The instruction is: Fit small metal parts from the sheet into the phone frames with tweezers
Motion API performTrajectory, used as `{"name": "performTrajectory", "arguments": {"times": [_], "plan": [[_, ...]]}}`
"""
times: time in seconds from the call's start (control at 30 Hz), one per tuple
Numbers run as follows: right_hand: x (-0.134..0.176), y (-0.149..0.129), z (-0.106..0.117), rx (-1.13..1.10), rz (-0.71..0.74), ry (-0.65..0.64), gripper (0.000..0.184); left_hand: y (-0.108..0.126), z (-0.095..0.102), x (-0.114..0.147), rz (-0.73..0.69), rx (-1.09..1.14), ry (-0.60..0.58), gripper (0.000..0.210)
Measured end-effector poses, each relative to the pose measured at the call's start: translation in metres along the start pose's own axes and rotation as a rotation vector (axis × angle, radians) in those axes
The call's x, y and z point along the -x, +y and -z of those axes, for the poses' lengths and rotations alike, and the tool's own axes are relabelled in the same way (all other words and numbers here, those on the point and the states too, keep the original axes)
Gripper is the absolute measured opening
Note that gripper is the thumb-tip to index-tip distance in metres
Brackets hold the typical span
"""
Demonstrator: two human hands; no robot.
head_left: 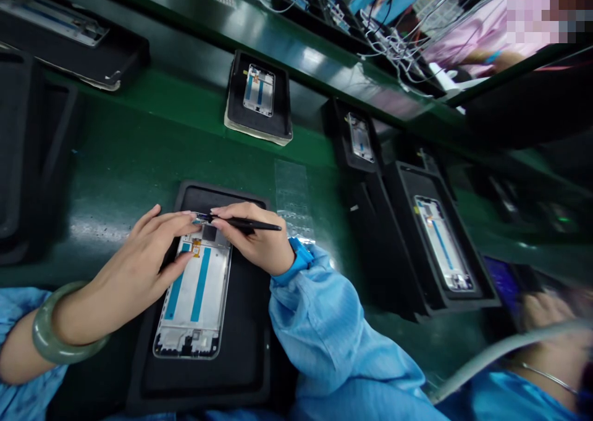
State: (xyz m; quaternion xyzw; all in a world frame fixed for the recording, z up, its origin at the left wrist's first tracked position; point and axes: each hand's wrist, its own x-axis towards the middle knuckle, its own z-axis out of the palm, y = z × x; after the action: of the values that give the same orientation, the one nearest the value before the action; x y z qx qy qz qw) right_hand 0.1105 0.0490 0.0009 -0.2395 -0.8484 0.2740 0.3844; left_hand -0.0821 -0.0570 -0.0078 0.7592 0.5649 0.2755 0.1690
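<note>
A phone mid-frame [188,297], silvery with two blue adhesive strips and an orange flex cable [197,248], lies in a black foam tray [245,347] in front of me. My left hand [143,257] reaches over its upper left side with fingers stretched out. Its fingertips rest by the frame's top end, and the thumb is near the flex cable. Pinched in my right hand [257,239] is a slender black tool, apparently tweezers [254,225], whose tip points left to the top end beside my left fingertips. What the tip touches is too small to tell.
More trays with phone frames stand at the back [259,125], at the right [445,242] and at the upper left [74,50]. A clear plastic strip [291,189] lies on the green table [139,143]. A co-worker's hand [551,328] is at the right; cables [393,44] lie behind the ledge.
</note>
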Motion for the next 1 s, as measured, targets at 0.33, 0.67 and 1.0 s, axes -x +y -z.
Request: {"name": "performTrajectory", "arguments": {"times": [0.33,0.67,1.0], "plan": [[-0.001,-0.003,0.001,0.000,-0.028,0.004,0.008,0.000,0.000,0.001,-0.002,-0.003,0.000,0.036],[-0.002,-0.005,0.003,-0.105,-0.151,0.007,0.007,0.002,0.001,0.001,-0.001,0.022,0.049,0.038],[-0.011,-0.030,-0.001,-0.614,-0.590,0.006,0.023,0.009,0.008,0.000,-0.005,-0.019,0.298,0.034]]}}
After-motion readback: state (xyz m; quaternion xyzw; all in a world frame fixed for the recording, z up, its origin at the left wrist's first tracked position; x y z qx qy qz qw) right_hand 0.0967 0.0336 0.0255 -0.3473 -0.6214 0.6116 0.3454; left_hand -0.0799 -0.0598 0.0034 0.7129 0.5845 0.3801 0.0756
